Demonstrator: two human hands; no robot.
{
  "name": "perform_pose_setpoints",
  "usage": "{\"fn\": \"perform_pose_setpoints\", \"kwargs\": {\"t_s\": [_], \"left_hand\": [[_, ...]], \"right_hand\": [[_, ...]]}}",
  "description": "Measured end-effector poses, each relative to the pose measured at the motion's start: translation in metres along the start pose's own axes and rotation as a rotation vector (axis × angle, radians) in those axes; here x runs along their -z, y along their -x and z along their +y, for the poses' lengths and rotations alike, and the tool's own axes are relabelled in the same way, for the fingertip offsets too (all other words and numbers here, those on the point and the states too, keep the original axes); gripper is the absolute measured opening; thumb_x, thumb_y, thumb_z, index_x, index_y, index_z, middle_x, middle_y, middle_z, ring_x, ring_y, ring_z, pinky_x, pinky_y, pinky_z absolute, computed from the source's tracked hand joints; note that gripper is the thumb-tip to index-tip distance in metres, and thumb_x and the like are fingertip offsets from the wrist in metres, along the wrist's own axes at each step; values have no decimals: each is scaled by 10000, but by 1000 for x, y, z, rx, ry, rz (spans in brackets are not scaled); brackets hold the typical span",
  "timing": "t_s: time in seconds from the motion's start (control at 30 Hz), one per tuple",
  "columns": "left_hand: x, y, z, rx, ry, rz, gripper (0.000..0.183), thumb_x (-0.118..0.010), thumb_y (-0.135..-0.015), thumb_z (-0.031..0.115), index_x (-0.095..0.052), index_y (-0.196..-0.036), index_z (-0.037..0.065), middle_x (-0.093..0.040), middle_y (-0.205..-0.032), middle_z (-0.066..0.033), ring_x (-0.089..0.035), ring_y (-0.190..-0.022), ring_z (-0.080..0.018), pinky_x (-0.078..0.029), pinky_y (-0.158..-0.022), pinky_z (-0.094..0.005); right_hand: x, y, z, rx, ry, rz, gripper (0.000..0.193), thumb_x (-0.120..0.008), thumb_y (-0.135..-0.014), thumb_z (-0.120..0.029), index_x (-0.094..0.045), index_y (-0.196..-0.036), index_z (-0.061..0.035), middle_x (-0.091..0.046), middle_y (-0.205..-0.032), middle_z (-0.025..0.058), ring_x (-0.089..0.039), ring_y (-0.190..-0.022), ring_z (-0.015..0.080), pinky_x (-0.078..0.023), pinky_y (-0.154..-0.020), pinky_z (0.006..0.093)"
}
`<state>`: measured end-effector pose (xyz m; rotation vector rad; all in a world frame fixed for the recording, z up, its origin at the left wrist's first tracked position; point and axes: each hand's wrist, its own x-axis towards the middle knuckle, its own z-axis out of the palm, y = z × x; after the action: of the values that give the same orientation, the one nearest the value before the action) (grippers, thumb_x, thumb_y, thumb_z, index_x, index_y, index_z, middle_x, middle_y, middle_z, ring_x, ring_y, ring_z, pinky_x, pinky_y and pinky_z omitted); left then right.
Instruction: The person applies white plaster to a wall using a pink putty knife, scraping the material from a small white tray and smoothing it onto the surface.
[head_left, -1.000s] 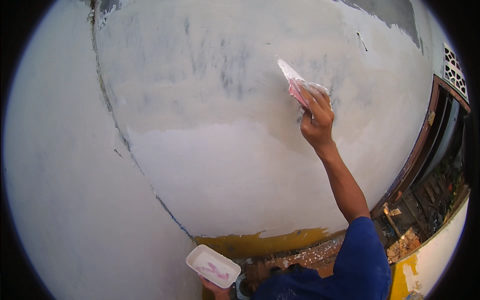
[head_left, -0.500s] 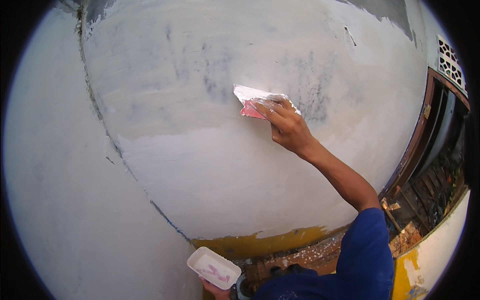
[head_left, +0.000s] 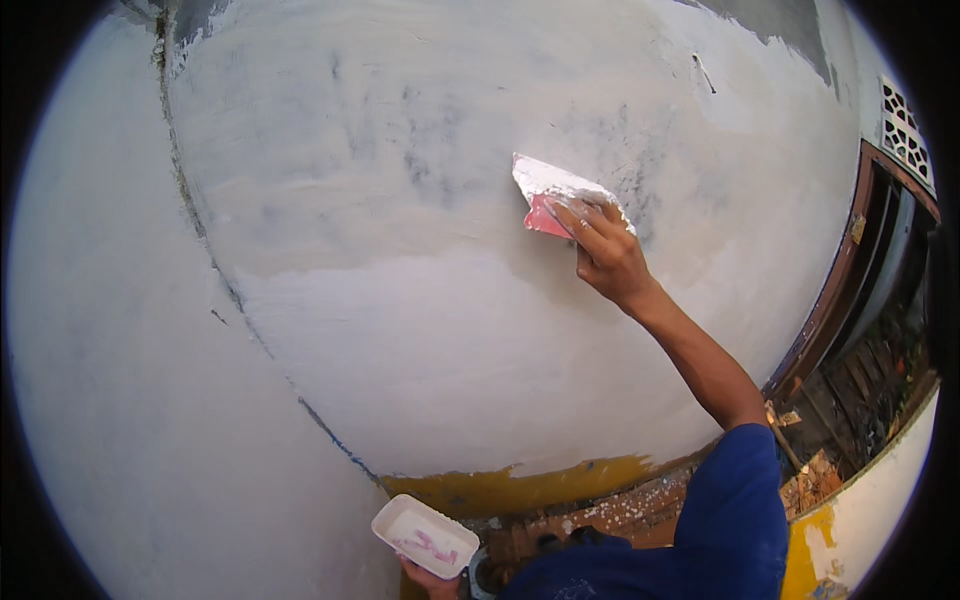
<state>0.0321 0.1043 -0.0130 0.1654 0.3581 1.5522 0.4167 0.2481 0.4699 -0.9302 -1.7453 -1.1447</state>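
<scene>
My right hand (head_left: 608,250) grips a red putty spreader (head_left: 546,217) whose upper face is coated with white putty (head_left: 565,182). The spreader lies close to the upper middle of the wall (head_left: 420,340); whether its edge touches cannot be told. Dark smudges show through the wall's pale coat on both sides of the spreader. Low in the view, my left hand (head_left: 432,580) holds a white rectangular tub (head_left: 385,525) from beneath, its fingers mostly hidden. Pinkish smears of residue mark the tub's inside.
A rough crack (head_left: 180,170) runs down the corner with the left wall (head_left: 100,350). Yellow paint (head_left: 500,488) bands the wall's foot above paint-spattered ground (head_left: 620,512). At right stand a brown door frame (head_left: 835,270) and a patterned vent block (head_left: 905,130). A small nail-like piece (head_left: 704,75) sticks from the wall.
My right hand has moved the spreader a short way to the right and slightly upward along the wall. The left hand and the tub have stayed almost in place.
</scene>
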Motion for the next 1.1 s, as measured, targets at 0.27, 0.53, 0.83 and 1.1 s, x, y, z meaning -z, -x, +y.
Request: {"fn": "perform_pose_setpoints", "kwargs": {"t_s": [0.27,0.53,0.83,1.1], "left_hand": [[-10,-7,-1,-1,-99,-123,693,-384,-876,698,-320,-1475,357,-395,-1448,-22,-357,-1341,-384,-349,-1028,-652],[-31,-1,-7,54,28,41,700,-405,-870,676,-354,-1465,311,-444,-1420,-48,-418,-1293,-402,-386,-999,-656],[-29,-6,-15,26,4,-67,746,-441,-869,669,-357,-1482,253,-392,-1485,-79,-383,-1331,-421,-344,-1008,-702],[-41,4,-8,22,94,24,733,-396,-885,677,-345,-1467,235,-430,-1419,-107,-451,-1256,-422,-405,-983,-642]], "right_hand": [[63,-77,80,-56,73,423,521,-543,-757,157,-656,-1205,-84,-698,-1029,107,-633,-933,266,-504,-835,355],[3,-42,8,82,-27,19,524,-591,-719,111,-650,-1190,-111,-688,-975,73,-627,-970,283,-538,-830,400],[76,-150,126,-94,292,582,401,-562,-815,58,-669,-1177,-78,-684,-897,139,-641,-818,292,-515,-744,365],[5,-106,13,153,-39,126,488,-618,-717,116,-640,-1160,-88,-699,-979,82,-631,-924,303,-556,-774,394]]}}
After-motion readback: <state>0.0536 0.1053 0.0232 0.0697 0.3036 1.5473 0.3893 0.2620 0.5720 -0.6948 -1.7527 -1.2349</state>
